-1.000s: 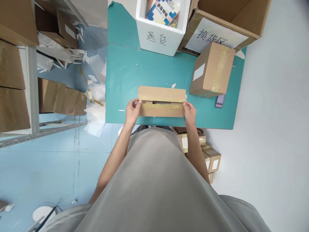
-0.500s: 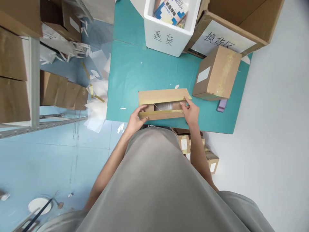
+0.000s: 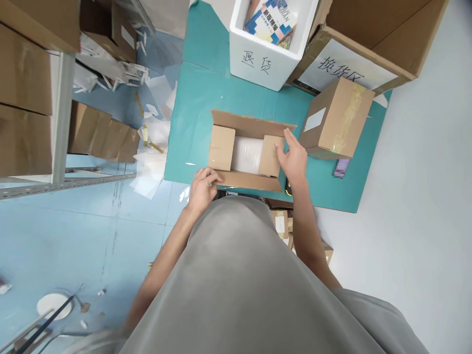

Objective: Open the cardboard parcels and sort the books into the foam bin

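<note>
A cardboard box (image 3: pixel 222 147) sits at the table's near edge with its long flaps folded out. Its two short end flaps lie inward, and white ribbed material (image 3: pixel 248 155) shows between them. At the near left corner, the fingers of my left hand (image 3: pixel 204 189) are closed on the long near flap (image 3: pixel 250 180). My right hand (image 3: pixel 294 156) is at the box's right end, thumb and forefinger apart. Its thumb touches the right end flap (image 3: pixel 271 155), while the forefinger reaches the far flap's (image 3: pixel 250 125) corner.
On the green table (image 3: pixel 199 93) stand a white foam bin (image 3: pixel 261 64) holding books, a large open carton (image 3: pixel 372 54) and a taped box (image 3: pixel 341 118). A blurred purple item (image 3: pixel 341 168) lies beside them. Shelving with boxes (image 3: pixel 64 118) is at left; paper scraps (image 3: pixel 151 167) litter the floor.
The box's long flaps have swung apart, one away from me and one toward me, uncovering the end flaps and white contents. My left hand has moved nearer my body with the near flap.
</note>
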Available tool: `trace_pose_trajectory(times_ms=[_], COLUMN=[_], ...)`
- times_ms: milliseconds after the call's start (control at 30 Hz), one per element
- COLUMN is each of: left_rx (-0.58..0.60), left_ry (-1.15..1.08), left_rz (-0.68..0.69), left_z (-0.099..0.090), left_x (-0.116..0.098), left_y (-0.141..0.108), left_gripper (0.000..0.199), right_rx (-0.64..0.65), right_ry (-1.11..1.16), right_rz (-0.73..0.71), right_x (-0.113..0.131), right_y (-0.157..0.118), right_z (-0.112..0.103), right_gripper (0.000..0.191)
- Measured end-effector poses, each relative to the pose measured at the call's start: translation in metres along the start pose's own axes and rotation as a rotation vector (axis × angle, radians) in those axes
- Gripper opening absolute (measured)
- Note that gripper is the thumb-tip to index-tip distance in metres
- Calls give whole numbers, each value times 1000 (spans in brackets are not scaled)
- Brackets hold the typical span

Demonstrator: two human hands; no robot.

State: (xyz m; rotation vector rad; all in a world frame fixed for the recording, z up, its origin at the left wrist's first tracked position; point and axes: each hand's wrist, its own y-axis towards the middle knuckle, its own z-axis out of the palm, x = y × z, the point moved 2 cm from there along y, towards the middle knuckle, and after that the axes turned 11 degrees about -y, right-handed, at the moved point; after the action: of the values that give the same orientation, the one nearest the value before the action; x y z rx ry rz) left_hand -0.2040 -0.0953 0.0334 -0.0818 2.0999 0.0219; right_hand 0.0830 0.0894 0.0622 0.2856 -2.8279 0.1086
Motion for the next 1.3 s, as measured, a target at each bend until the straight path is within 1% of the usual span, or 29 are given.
trace_pose_trajectory(times_ms=[100, 167, 267, 300, 333, 400, 500, 567, 633, 700, 767, 867, 933, 1000, 1067, 1167, 1233, 1300], left_rx=[104, 172, 283, 314, 333, 346, 348, 396, 456, 476, 447, 356, 264, 182, 149, 162, 176, 217], left_ry=[111, 215, 321, 314, 282, 173, 53, 91, 200, 291, 317, 313, 324, 327, 312, 297, 310, 329], left_rz=[-20, -29, -1, 18, 35, 58, 72, 60, 17, -25, -28, 25, 45, 22, -36, -107, -117, -107], left_z=[6, 12, 19, 21, 23, 29, 45, 59, 72, 77, 75, 57, 39, 20, 6, -5, -6, 1], left_x=[6, 6, -2, -7, -12, -25, -38, -41, -40, -38, -39, -45, -45, -36, -20, 5, 11, 4], left_y=[-11, -17, -20, -19, -16, -6, 21, 40, 54, 60, 57, 41, 31, 25, 23, 23, 26, 34], left_gripper=[44, 44, 28, 23, 24, 33, 38, 41, 43, 44, 44, 46, 49, 53, 54, 52, 51, 52], right_rx=[11, 53, 94, 97, 97, 103, 126, 124, 93, 37, -25, -90, -90, -65, -37, -27, -34, -39], right_ry=[84, 65, -29, -61, -88, -124, -143, -139, -128, -109, -81, -45, -42, -47, -52, -65, -71, -65], right_rz=[-75, -86, -77, -74, -72, -70, -110, -178, -217, -185, -102, 50, 138, 193, 213, 235, 243, 231], right_x=[0, 4, 16, 21, 25, 33, 40, 40, 37, 29, 15, -12, -30, -42, -48, -47, -44, -40], right_y=[23, 33, 34, 31, 26, 15, -2, -11, -20, -30, -42, -63, -77, -88, -96, -101, -101, -100], right_z=[20, 39, 64, 69, 72, 73, 66, 57, 45, 31, 18, 7, 8, 14, 22, 28, 29, 27], right_gripper=[64, 75, 98, 101, 101, 95, 88, 82, 71, 58, 52, 54, 57, 60, 62, 63, 62, 62])
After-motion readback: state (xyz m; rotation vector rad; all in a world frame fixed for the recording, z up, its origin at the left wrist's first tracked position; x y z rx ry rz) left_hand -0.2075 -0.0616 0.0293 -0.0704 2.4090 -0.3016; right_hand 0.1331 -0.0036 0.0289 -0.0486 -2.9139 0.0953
